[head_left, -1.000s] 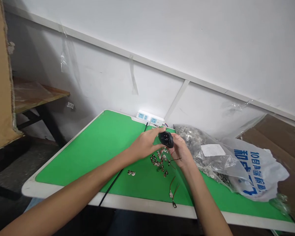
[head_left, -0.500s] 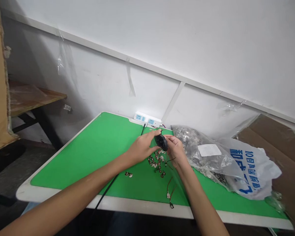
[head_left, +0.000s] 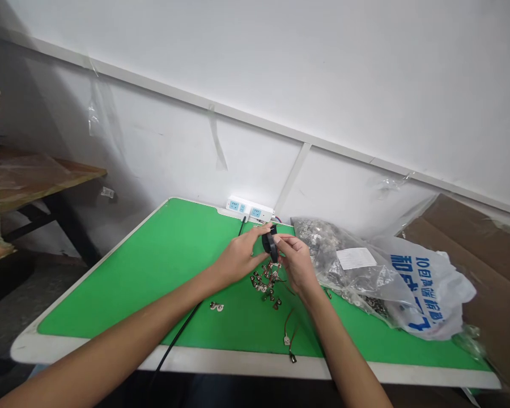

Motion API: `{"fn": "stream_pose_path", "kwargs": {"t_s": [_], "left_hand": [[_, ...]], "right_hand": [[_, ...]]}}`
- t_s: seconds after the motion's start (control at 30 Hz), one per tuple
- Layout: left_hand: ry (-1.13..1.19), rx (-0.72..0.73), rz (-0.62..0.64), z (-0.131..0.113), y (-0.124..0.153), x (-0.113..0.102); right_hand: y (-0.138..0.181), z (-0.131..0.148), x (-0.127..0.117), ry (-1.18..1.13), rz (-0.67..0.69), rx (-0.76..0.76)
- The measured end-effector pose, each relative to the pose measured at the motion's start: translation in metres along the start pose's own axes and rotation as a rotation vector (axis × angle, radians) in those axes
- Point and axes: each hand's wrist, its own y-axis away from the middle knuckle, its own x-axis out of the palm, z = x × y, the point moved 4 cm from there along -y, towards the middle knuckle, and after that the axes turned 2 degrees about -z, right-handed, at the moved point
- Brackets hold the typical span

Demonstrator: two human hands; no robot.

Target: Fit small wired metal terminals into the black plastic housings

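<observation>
Head view: left hand [head_left: 240, 258] and right hand [head_left: 297, 263] together, clamped on a black plastic part [head_left: 271, 242], now turned edge-on between the fingers, above a loose pile of wired metal terminals [head_left: 266, 283]; clear bag of metal parts [head_left: 318, 246] just right of the right hand.

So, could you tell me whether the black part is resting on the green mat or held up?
Held up: the black part is pinched between the left hand and right hand, above the green mat.

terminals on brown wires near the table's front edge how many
2. One small metal terminal lies on the green tabletop, the other just nearer the front edge, both in front of the heap of metal parts.
</observation>
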Motion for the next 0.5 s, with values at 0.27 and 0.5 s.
{"fn": "stream_pose_path", "kwargs": {"t_s": [0.27,0.5], "left_hand": [[0.106,0.021,-0.140,-0.007,0.005,0.001],[-0.059,0.213,-0.149,-0.008,0.007,-0.003]], "right_hand": [[0.003,0.005,-0.007,0.222,-0.264,-0.319],[-0.002,-0.015,-0.005,0.037,-0.220,-0.042]]}}
